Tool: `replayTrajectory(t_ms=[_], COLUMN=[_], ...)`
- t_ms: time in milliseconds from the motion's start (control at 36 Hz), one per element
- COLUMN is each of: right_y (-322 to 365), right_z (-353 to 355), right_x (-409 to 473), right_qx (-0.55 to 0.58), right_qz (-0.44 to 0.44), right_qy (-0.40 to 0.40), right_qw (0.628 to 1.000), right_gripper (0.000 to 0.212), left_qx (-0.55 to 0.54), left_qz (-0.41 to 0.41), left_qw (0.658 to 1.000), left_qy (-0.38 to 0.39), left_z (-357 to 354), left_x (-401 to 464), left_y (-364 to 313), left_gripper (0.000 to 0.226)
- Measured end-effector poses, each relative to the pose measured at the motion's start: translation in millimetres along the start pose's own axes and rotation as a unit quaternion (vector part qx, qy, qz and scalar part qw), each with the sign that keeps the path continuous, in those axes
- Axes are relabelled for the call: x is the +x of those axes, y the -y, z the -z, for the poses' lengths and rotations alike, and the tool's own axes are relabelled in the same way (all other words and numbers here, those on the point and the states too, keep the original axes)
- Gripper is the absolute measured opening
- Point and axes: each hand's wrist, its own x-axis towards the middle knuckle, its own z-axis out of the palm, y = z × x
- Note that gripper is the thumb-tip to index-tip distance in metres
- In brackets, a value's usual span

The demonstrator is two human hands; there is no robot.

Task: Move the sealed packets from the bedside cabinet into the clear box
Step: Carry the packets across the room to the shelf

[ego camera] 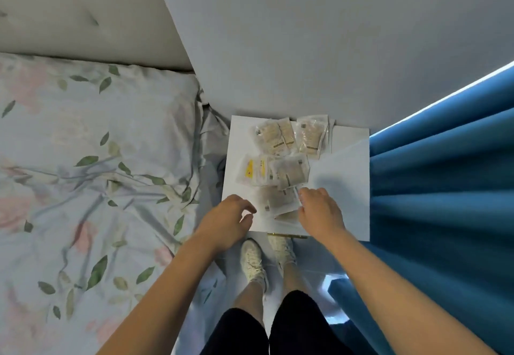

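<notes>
White and flat, the bedside cabinet [347, 188] is standing between the bed [83, 160] and the blue curtain [445, 174], and the sealed packets [286, 154] are lying spread over its left half, from the back edge down toward the front edge. None of them is looking lifted yet. The clear box is nowhere to be seen from here, so I cannot say how far the carry is going to be.

Both hands are reaching in over the front edge. The left hand [225, 221] is hovering at the front left corner with fingers loosely curled, holding nothing. The right hand [319, 210] is lying on the right edge of the nearest packet [278, 201], fingers bent down onto it; whether it is pinching the packet or only touching it, I cannot tell.

To my eye the gathering is only beginning. The film is looking slippery and the packets are overlapping, so sliding the near ones together into a stack against the left hand, then clamping the stack from both sides, would likely be surer than plucking them singly. The far pair by the back edge may be needing a second reach.
</notes>
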Motion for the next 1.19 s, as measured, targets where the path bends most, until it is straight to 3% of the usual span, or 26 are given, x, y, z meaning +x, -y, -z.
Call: replayTrajectory(t_ms=[83,333,389,444,583,639,722,806,861,917,1000,1111,1139,1194], right_y=[-5.3,-31.0,-38.1,-45.8,-64.7,-64.0,-55.3,-38.1,-26.0,-13.8,-5.4,-16.4,-20.4,-24.1], right_z=[-19.5,-65.1,-77.8,-90.1,-109.8,-103.6,-83.0,-54.9,-42.1,-34.6,-28.4,-29.5,-34.4,-46.6], right_x=[42.4,124.0,129.2,129.0,120.0,116.2,114.5,110.8,108.0,105.3,111.6,141.3,149.5,160.5], right_qx=[-0.073,-0.125,-0.106,-0.044,-0.027,0.035,0.256,0.476,0.538,0.547,0.474,0.361,0.309,0.195], right_qz=[0.048,0.055,0.07,0.084,0.145,0.136,0.05,-0.015,-0.014,0.015,0.047,0.05,0.046,0.042], right_qy=[0.033,0.086,0.078,0.018,-0.13,-0.167,-0.162,-0.054,0.024,0.089,0.142,-0.007,-0.021,0.009], right_qw=[0.996,0.987,0.989,0.995,0.98,0.976,0.952,0.878,0.843,0.832,0.868,0.931,0.95,0.98], right_gripper=[0.064,0.098,0.095,0.087,0.041,0.032,0.017,0.016,0.02,0.015,0.013,0.007,0.025,0.06], left_qx=[-0.029,-0.168,-0.201,-0.229,-0.316,-0.338,-0.367,-0.443,-0.516,-0.594,-0.657,-0.653,-0.649,-0.627], left_qz=[0.016,0.043,0.047,0.064,0.12,0.127,0.12,0.099,0.093,0.079,0.07,0.11,0.124,0.14], left_qw=[0.999,0.982,0.974,0.967,0.935,0.926,0.915,0.883,0.846,0.798,0.749,0.74,0.738,0.746], left_qy=[-0.012,-0.08,-0.09,-0.095,-0.107,-0.108,-0.116,-0.121,-0.099,-0.056,-0.046,-0.117,-0.136,-0.175], left_z=[-6.8,-39.8,-51.8,-63.4,-82.5,-85.2,-83.5,-78.6,-73.5,-72.1,-73.3,-74.6,-75.8,-79.2], left_x=[31.1,94.1,103.7,109.4,110.4,109.1,105.7,106.8,109.3,114.0,117.0,117.4,117.3,116.1], left_y=[10.2,16.4,20.1,23.9,27.6,26.9,21.9,13.8,8.9,8.8,13.3,28.4,33.4,43.3], left_gripper=[0.026,0.027,0.027,0.027,0.035,0.036,0.042,0.057,0.061,0.05,0.034,0.027,0.026,0.046])
